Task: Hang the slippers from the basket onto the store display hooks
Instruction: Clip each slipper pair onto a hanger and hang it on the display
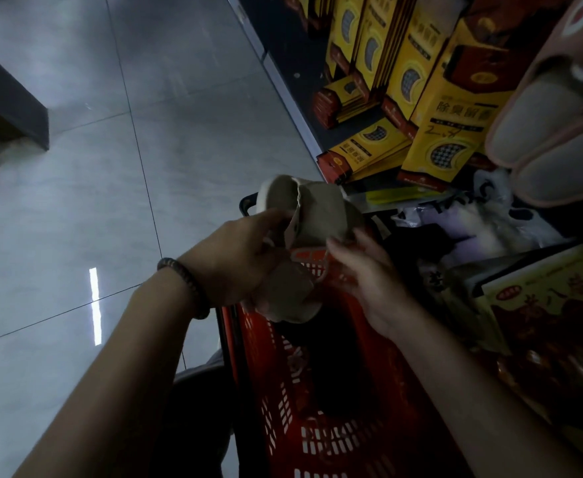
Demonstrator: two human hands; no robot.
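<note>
While the left hand [238, 260] grips a pair of beige slippers [317, 212], its fingers curled round the lower one and its thumb against the upper, the right hand [369, 281] reaches in from the other side with fingers stretched out, their tips on the edge of the upper slipper; whether they pinch it or only touch it cannot be told through the blur. Both slippers are held in the air between the two hands, pressed together, one pointing away from the person and the other toward them. Directly beneath the hands stands a red basket [317, 436] with slotted walls, its inside dark. A dark beaded bracelet [186, 288] circles the left wrist. Beyond the hands and to the right, yellow boxes [448, 108] are stacked along a dark shelf, and further right of them a pink pair of slippers [552, 125] hangs, soles outward. White plastic bags [490, 215] lie just past the right hand. Left of the left hand spreads a grey tiled floor [110, 167].
</note>
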